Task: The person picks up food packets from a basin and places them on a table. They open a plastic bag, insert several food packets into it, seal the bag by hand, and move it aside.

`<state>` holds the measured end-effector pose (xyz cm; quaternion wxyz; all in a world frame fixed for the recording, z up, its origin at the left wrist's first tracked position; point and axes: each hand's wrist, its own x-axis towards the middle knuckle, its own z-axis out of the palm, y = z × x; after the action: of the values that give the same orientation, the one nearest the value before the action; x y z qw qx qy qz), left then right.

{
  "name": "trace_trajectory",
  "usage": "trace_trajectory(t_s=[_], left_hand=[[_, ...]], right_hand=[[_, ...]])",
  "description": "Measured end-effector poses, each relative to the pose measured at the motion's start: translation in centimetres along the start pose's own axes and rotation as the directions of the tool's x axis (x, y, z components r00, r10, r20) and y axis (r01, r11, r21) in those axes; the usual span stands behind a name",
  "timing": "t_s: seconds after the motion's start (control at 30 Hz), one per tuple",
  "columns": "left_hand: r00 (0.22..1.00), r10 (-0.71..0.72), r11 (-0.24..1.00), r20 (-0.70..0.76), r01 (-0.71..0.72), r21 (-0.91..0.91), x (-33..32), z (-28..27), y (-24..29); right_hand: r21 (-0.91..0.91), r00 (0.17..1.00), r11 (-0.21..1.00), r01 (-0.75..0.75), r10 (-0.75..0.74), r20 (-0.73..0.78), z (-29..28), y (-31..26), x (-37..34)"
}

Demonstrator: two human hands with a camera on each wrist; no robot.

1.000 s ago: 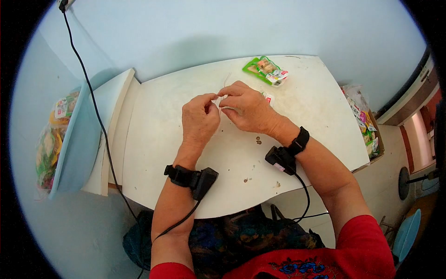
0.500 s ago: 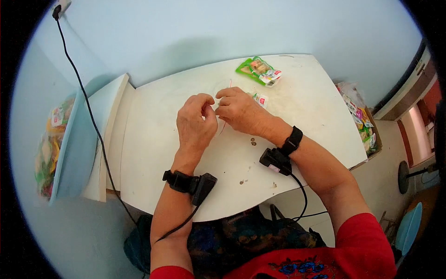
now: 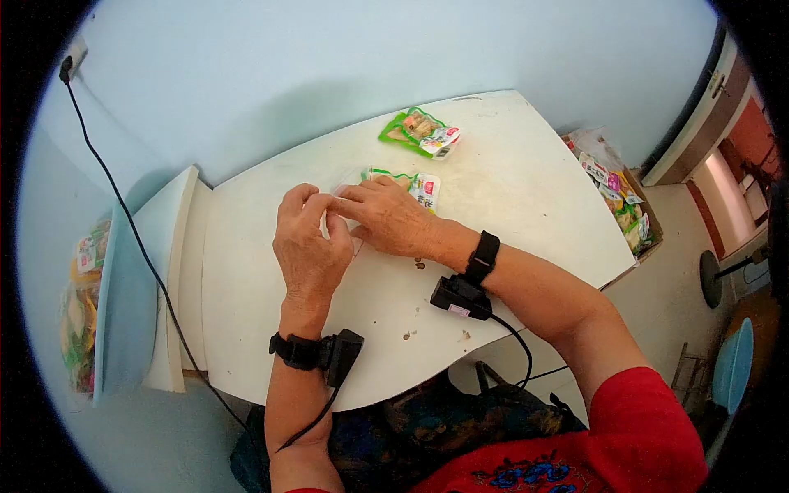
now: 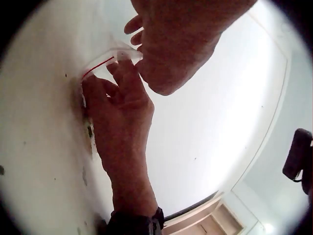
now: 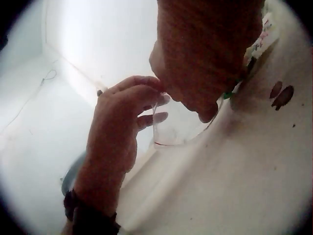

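Observation:
A clear plastic zip bag (image 5: 168, 129) with a thin red line along its edge is stretched between both hands. My left hand (image 3: 308, 242) pinches one side of it, index finger reaching across toward the other hand. With its fingertips, my right hand (image 3: 390, 218) grips the bag close by; in the left wrist view these fingers bend at the red-lined edge (image 4: 99, 66). Right behind the right hand lies a food pack (image 3: 426, 191) with a white label, partly hidden by that hand. Another green food pack (image 3: 419, 133) lies farther back on the table.
The white table (image 3: 526, 214) has dark spots near its front. At the left a blue basin (image 3: 123, 304) holds packs, with a black cable (image 3: 140, 246) hanging in front. A box of packs (image 3: 629, 205) stands beyond the table's right edge.
The head view has turned, so the table and hands appear farther left. The fingertips have come together, the left index finger now reaching to the right hand. More of the nearer food pack shows.

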<state>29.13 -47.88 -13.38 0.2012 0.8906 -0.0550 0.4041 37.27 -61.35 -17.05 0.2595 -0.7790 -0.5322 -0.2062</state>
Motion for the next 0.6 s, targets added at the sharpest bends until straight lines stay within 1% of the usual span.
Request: trace_trajectory(t_s=[0.07,0.17,0.27,0.37,0.47,0.57,0.6], left_hand=[[1.000,0.004,0.999,0.024,-0.005,0.038,-0.2,0.1,0.3],[0.997,-0.010,1.000,0.072,0.009,0.023,-0.2,0.0,0.7],[0.993,-0.023,1.000,0.116,0.024,-0.006,-0.2,0.1,0.7],[0.984,0.008,1.000,0.180,-0.005,-0.015,-0.5,0.3,0.5],[0.981,0.014,0.998,0.192,-0.025,0.054,-0.8,0.7,0.7],[0.993,-0.031,0.980,0.113,0.007,0.201,-1.3,1.1,0.4],[0.993,-0.046,0.987,0.112,0.027,0.161,-1.3,1.3,0.1]], right_hand=[[0.058,0.998,0.997,-0.045,0.042,0.045,-0.3,-0.1,0.2],[0.098,0.999,0.995,-0.030,0.033,-0.029,-0.2,-0.3,0.3],[0.166,0.988,0.975,-0.147,0.137,0.066,-0.4,-0.1,0.3],[0.302,0.969,0.923,-0.240,0.245,0.022,-0.2,0.0,0.3],[0.308,0.961,0.910,-0.276,0.263,0.086,-0.3,0.1,0.4],[0.289,0.965,0.920,-0.263,0.254,0.068,-1.4,-0.6,0.5],[0.298,0.962,0.915,-0.272,0.257,0.087,-1.6,-0.6,0.5]])
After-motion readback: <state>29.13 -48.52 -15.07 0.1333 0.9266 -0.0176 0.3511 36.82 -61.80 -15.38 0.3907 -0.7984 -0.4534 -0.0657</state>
